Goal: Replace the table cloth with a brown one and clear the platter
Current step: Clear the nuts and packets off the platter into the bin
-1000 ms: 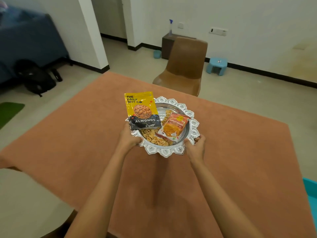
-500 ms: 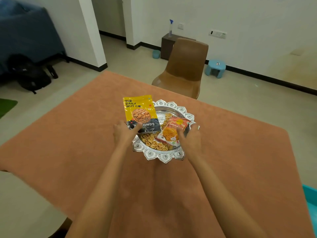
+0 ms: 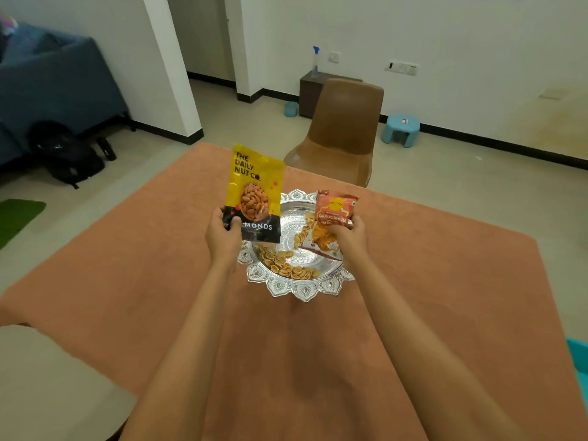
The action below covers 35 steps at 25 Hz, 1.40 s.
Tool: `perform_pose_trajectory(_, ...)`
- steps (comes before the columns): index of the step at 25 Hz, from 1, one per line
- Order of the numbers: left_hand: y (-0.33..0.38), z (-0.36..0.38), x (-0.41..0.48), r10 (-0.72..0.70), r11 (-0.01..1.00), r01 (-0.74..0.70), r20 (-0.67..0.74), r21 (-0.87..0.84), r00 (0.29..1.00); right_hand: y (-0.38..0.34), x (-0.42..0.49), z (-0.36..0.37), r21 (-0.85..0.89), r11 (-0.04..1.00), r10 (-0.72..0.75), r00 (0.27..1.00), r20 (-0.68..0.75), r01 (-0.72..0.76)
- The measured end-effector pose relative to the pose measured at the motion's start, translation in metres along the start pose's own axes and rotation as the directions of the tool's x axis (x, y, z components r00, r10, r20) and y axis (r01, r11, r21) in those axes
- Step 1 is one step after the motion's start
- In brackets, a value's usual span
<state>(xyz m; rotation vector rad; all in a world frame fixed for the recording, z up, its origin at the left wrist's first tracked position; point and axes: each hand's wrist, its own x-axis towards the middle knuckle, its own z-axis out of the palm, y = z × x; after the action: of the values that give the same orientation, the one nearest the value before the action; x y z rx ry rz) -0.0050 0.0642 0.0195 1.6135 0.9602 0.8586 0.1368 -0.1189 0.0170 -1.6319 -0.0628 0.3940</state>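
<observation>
Left hand (image 3: 222, 237) fingers grip the almond packet (image 3: 254, 186), right hand (image 3: 349, 237) fingers the snack packet (image 3: 335, 209), both above the platter (image 3: 305, 291).

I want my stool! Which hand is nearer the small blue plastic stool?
Right. The right hand hovers on the blue stool's side of the silver platter; the left hand on the far side.

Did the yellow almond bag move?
Yes. The almond bag has risen off the silver platter, where it lay flat; the left hand now holds it upright above the platter's left rim.
</observation>
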Motion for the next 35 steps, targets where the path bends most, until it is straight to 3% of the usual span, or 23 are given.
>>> perform_pose_trajectory(4, 0.02, 0.002, -0.022, -0.071, 0.887, 0.146, 0.184, -0.437, 0.98, -0.007, -0.008, -0.027, 0.334, 0.93, 0.098, 0.98, 0.175, -0.153)
perform_pose_trajectory(6, 0.035, 0.013, -0.04, -0.046, 0.835, 0.195, 0.288, -0.514, 0.956, -0.011, -0.012, -0.055, 0.383, 0.909, 0.098, 0.978, 0.184, -0.164)
perform_pose_trajectory(9, 0.052, 0.048, -0.076, -0.018, 0.771, 0.28, 0.42, -0.572, 0.907, -0.01, -0.021, -0.123, 0.506, 0.856, 0.068, 0.994, 0.087, -0.103)
perform_pose_trajectory(12, 0.047, 0.1, -0.123, -0.018, 0.775, 0.368, 0.565, -0.514, 0.825, 0.013, -0.029, -0.2, 0.513, 0.852, 0.153, 0.987, -0.049, -0.107)
perform_pose_trajectory(17, -0.022, 0.181, -0.206, -0.148, 0.879, 0.433, 0.75, -0.199, 0.645, 0.102, -0.039, -0.278, 0.16, 0.923, 0.383, 0.885, -0.264, -0.351)
perform_pose_trajectory(19, -0.06, 0.199, -0.229, -0.217, 0.889, 0.444, 0.749, -0.113, 0.626, 0.141, -0.043, -0.292, 0.098, 0.906, 0.421, 0.848, -0.322, -0.412)
perform_pose_trajectory(22, -0.094, 0.211, -0.241, -0.286, 0.954, 0.275, 0.646, 0.121, 0.708, 0.18, -0.054, -0.299, -0.029, 0.903, 0.391, 0.849, -0.354, -0.428)
perform_pose_trajectory(25, -0.101, 0.213, -0.239, -0.212, 0.949, 0.026, 0.573, 0.314, 0.791, 0.191, -0.065, -0.294, -0.293, 0.88, 0.238, 0.881, -0.408, -0.374)
perform_pose_trajectory(27, -0.102, 0.217, -0.236, -0.122, 0.888, -0.157, 0.55, 0.432, 0.826, 0.19, -0.064, -0.295, -0.519, 0.766, 0.14, 0.886, -0.441, -0.379)
perform_pose_trajectory(29, -0.095, 0.216, -0.236, -0.034, 0.802, -0.295, 0.533, 0.519, 0.845, 0.181, -0.063, -0.294, -0.576, 0.701, 0.112, 0.862, -0.495, -0.422)
perform_pose_trajectory(31, -0.066, 0.212, -0.236, 0.076, 0.854, -0.331, 0.535, 0.4, 0.841, 0.158, -0.06, -0.281, -0.54, 0.761, 0.004, 0.836, -0.549, -0.359)
perform_pose_trajectory(33, -0.023, 0.2, -0.231, 0.218, 0.93, -0.34, 0.538, 0.138, 0.814, 0.119, -0.054, -0.252, -0.476, 0.874, -0.205, 0.814, -0.544, -0.099)
perform_pose_trajectory(35, 0.022, 0.181, -0.214, 0.335, 0.932, -0.359, 0.483, -0.046, 0.809, 0.072, -0.041, -0.209, -0.424, 0.891, -0.36, 0.825, -0.436, 0.165)
